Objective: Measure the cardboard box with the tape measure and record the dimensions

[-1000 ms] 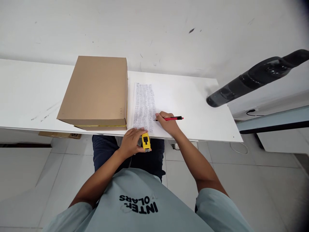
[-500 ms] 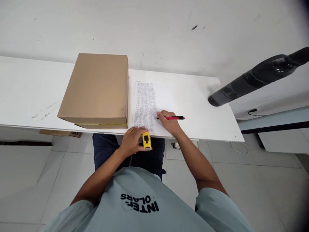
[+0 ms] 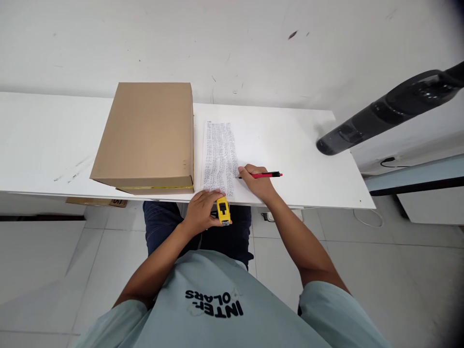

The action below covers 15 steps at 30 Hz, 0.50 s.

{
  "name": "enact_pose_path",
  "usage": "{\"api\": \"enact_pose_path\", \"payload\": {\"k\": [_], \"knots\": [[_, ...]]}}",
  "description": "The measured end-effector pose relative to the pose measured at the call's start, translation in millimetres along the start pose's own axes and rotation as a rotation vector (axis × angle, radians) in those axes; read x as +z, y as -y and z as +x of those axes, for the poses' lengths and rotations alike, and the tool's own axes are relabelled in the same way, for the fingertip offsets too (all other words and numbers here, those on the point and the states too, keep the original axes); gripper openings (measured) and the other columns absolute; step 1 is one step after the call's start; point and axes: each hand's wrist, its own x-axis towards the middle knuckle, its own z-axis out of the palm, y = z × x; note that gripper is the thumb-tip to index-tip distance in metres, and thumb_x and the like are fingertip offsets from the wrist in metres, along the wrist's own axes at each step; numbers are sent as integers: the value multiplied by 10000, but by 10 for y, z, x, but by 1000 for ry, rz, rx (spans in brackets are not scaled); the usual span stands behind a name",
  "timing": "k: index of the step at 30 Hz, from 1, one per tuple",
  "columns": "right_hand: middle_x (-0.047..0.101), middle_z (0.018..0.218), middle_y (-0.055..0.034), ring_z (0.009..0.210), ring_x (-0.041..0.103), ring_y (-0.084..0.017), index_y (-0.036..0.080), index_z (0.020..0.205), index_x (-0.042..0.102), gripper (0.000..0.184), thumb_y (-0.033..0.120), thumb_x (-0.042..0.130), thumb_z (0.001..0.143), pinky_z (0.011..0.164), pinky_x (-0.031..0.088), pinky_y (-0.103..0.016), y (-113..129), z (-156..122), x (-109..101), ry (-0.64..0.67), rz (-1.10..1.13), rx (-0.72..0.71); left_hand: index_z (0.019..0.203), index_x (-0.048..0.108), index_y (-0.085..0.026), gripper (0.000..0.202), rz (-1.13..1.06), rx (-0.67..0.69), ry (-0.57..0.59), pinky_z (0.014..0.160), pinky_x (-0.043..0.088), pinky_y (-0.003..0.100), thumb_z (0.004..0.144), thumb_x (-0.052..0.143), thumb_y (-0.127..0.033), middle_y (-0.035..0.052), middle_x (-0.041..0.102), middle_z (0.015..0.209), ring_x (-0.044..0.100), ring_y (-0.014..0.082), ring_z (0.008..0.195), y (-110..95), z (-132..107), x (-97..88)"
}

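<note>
My right hand (image 3: 255, 183) grips a red pen (image 3: 264, 175) with its tip on a sheet of paper (image 3: 232, 154) covered in columns of small handwriting. At the near edge of the white table (image 3: 308, 164), my left hand (image 3: 201, 212) is closed around a yellow tape measure (image 3: 223, 210), just below the paper's bottom edge. A closed brown cardboard box (image 3: 147, 137) sits on the table directly left of the paper.
A dark handheld device (image 3: 384, 111) juts in from the right above the table's end. Behind the table is a white wall. A flat piece of cardboard (image 3: 96, 201) lies on the tiled floor under the table. Cables (image 3: 366, 220) trail at right.
Only the view has shifted slightly; both hands keep the same hold and position on the paper and table edge.
</note>
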Motion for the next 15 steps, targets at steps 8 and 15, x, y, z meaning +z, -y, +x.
{"api": "enact_pose_path", "payload": {"k": [8, 15], "knots": [[594, 606, -6, 683, 576, -204, 241, 598, 507, 476, 599, 595, 899, 640, 429, -336, -2, -11, 4, -25, 12, -14, 1303, 611, -211, 840, 7, 37, -28, 1127, 485, 487, 671, 841, -715, 112, 749, 1269, 689, 313, 1244, 10, -11, 1], [583, 599, 9, 652, 553, -190, 235, 598, 528, 469, 590, 600, 896, 634, 422, -329, -39, 2, 7, -42, 15, -18, 1309, 605, -206, 840, 19, 45, -37, 1129, 483, 471, 682, 832, -717, 102, 753, 1263, 687, 302, 1251, 17, -13, 7]]}}
